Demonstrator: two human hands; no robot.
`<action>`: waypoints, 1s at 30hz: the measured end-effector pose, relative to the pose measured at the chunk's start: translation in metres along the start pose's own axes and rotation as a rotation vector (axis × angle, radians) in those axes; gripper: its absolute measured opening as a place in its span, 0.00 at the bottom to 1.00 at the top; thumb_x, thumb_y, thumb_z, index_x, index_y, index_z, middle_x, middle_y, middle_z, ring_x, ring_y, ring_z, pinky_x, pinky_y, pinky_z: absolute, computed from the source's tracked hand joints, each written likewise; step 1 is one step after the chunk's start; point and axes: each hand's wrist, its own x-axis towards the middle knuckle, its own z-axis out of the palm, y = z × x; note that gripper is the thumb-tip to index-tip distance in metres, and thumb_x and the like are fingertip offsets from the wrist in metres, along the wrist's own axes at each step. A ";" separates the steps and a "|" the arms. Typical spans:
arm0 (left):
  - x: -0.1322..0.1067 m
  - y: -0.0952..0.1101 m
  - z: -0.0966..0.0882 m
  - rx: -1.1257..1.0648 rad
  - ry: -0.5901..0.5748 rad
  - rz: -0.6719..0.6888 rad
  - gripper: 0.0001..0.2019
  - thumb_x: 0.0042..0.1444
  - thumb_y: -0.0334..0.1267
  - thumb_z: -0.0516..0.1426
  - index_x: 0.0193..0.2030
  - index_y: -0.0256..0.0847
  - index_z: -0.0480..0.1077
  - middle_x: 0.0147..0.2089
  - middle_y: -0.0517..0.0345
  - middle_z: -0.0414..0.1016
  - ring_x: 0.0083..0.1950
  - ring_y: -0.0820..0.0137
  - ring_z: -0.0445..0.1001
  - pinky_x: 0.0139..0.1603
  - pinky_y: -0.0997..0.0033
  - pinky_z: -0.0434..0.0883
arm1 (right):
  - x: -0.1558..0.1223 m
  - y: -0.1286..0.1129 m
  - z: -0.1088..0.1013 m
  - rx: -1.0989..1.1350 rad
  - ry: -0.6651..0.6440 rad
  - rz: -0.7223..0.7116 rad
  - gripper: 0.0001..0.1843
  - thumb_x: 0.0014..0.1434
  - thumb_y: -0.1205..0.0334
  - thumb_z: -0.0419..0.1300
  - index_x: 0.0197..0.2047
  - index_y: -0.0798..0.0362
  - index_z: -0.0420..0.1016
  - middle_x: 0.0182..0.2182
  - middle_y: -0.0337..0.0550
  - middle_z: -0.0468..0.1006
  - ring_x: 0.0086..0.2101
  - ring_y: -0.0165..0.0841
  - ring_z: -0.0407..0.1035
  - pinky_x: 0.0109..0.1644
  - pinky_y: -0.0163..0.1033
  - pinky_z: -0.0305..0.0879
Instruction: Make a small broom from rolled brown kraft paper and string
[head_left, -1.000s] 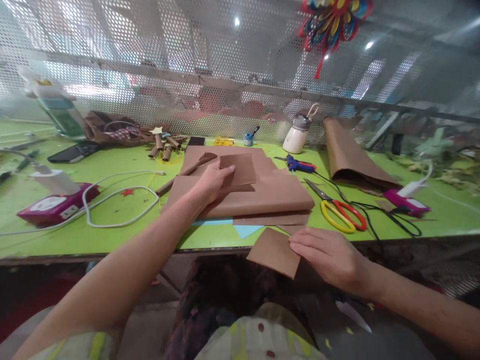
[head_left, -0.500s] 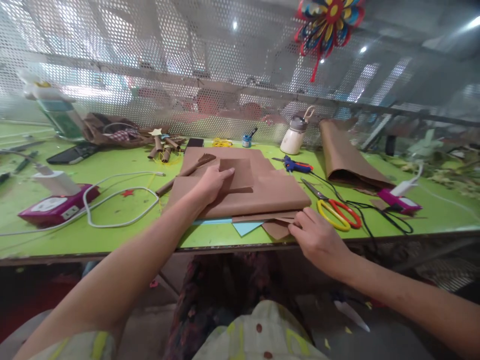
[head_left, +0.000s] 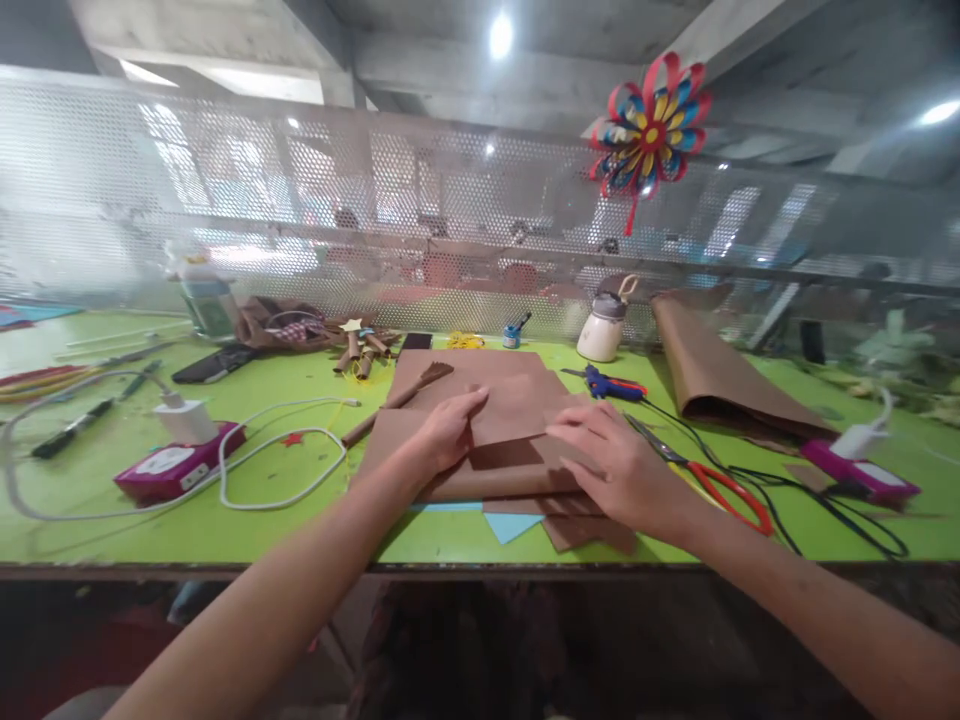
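My left hand (head_left: 452, 428) is closed on the left side of a small brown paper piece (head_left: 514, 408), thumb on top, and holds it raised over the folded brown paper (head_left: 401, 432). My right hand (head_left: 616, 462) is at the piece's right edge, thumb apart from the fingers; whether the fingertips touch it I cannot tell. Under the right hand, brown paper scraps (head_left: 577, 530) and a light blue sheet (head_left: 512, 526) stick out toward the table's front edge. Left of the stack lies a rolled paper stick with a fringed end (head_left: 431, 375).
Scissors (head_left: 731, 497) with red and yellow handles and a blue glue gun (head_left: 611, 385) with a black cord lie on the right. A white bottle (head_left: 602, 328) stands behind. Purple power sockets (head_left: 176, 462) and a white cable (head_left: 300, 504) occupy the left. A large folded brown paper (head_left: 720, 370) is at right.
My right hand has left the scraps at the front edge and moved up to the small paper piece. My left hand still holds that piece, now tilted up. The camera view has tipped upward.
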 end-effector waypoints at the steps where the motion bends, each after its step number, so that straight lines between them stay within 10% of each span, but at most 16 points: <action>1: -0.002 0.000 0.001 0.001 -0.017 -0.010 0.10 0.55 0.34 0.57 0.42 0.30 0.72 0.41 0.44 0.79 0.40 0.64 0.78 0.46 0.65 0.73 | 0.013 0.009 0.009 0.030 0.041 0.027 0.18 0.57 0.67 0.56 0.51 0.52 0.70 0.47 0.50 0.71 0.50 0.41 0.63 0.55 0.51 0.60; 5: -0.008 0.003 0.003 -0.023 -0.161 -0.070 0.15 0.57 0.39 0.57 0.46 0.30 0.72 0.43 0.43 0.78 0.44 0.61 0.77 0.50 0.61 0.71 | 0.058 0.039 0.044 0.379 0.238 0.430 0.17 0.54 0.54 0.60 0.44 0.56 0.73 0.40 0.50 0.76 0.40 0.40 0.70 0.43 0.45 0.68; 10: -0.008 0.004 0.002 -0.006 -0.162 -0.026 0.17 0.57 0.42 0.56 0.48 0.32 0.72 0.44 0.43 0.78 0.45 0.60 0.76 0.50 0.60 0.70 | 0.075 0.055 0.069 1.018 -0.030 0.708 0.19 0.46 0.49 0.66 0.31 0.58 0.76 0.27 0.44 0.78 0.28 0.36 0.71 0.33 0.40 0.67; 25: 0.010 -0.002 -0.017 0.283 0.067 0.116 0.17 0.45 0.48 0.64 0.31 0.33 0.75 0.31 0.53 0.74 0.27 0.77 0.68 0.27 0.78 0.64 | 0.055 0.070 0.083 0.898 0.311 0.663 0.15 0.47 0.50 0.66 0.26 0.55 0.74 0.22 0.37 0.74 0.25 0.30 0.66 0.30 0.34 0.62; 30: 0.013 -0.004 -0.021 0.322 0.099 0.159 0.15 0.45 0.47 0.64 0.26 0.34 0.72 0.24 0.60 0.68 0.22 0.80 0.61 0.23 0.80 0.59 | 0.056 0.064 0.075 1.042 0.177 0.680 0.16 0.49 0.50 0.65 0.29 0.56 0.74 0.25 0.39 0.75 0.26 0.29 0.68 0.29 0.33 0.64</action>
